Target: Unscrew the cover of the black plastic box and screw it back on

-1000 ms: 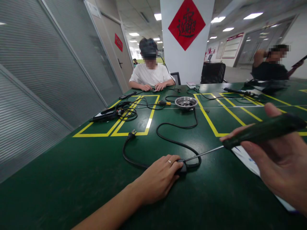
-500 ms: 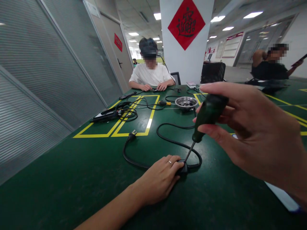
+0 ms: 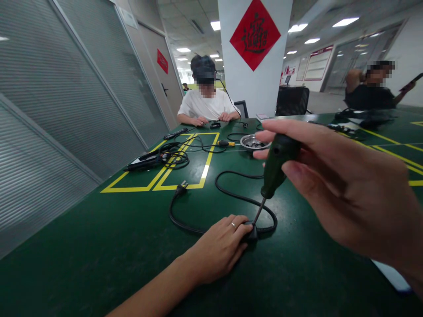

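My left hand [image 3: 228,242], with a ring on one finger, grips a small black cable box [image 3: 252,233] against the green table [image 3: 132,246]. Much of the box is hidden under the fingers. A black cord [image 3: 185,225] runs from it to a two-pin plug [image 3: 181,188], and more cord loops away behind. My right hand [image 3: 343,185] is closed around the dark green handle of a screwdriver [image 3: 280,165]. The screwdriver leans, and its thin shaft meets the top of the box beside my left fingertips.
Beyond lie a metal bowl [image 3: 254,141] of small parts, a yellow-and-black screwdriver [image 3: 226,143] and a tangle of black cables [image 3: 175,156]. Yellow tape [image 3: 125,189] marks the table. A person in a white shirt [image 3: 208,105] sits opposite, and another person [image 3: 370,94] sits at the right.
My right hand and the screwdriver handle have shifted slightly left, and the fingers have moved on the handle. My left hand stays on the box. The person opposite has moved their hands a little.
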Available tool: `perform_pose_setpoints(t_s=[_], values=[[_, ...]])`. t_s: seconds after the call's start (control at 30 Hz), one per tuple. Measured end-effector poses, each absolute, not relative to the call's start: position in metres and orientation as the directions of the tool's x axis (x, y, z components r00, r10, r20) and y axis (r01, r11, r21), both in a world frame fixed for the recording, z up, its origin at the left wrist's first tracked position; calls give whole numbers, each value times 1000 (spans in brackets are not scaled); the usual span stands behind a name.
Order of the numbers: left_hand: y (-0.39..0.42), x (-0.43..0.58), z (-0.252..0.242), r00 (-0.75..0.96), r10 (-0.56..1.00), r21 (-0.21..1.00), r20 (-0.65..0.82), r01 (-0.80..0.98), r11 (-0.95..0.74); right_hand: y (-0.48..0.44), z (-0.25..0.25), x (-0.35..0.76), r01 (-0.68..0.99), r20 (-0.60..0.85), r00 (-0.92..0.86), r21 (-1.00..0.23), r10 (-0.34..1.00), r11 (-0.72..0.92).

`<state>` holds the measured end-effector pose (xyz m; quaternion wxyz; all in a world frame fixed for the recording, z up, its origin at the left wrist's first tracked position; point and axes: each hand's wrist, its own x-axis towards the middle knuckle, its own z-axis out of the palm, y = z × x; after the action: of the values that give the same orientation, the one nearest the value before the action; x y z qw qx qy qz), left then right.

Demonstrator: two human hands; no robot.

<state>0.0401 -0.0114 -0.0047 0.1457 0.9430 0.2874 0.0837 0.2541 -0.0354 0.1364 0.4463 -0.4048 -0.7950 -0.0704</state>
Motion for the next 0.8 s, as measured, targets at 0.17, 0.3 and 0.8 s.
perform_pose_setpoints(t_s=[0.17, 0.3, 0.8], values=[[-11, 40, -5, 818, 571, 323, 76, 521, -790, -36, 138, 252, 739, 840, -190, -219, 508, 637], [-12, 40, -5, 815, 571, 325, 97, 516, -792, -37, 138, 247, 808, 842, -158, -189, 515, 557], [-11, 40, -4, 814, 576, 324, 71, 527, -785, -42, 132, 252, 635, 749, -189, -400, 636, 661]])
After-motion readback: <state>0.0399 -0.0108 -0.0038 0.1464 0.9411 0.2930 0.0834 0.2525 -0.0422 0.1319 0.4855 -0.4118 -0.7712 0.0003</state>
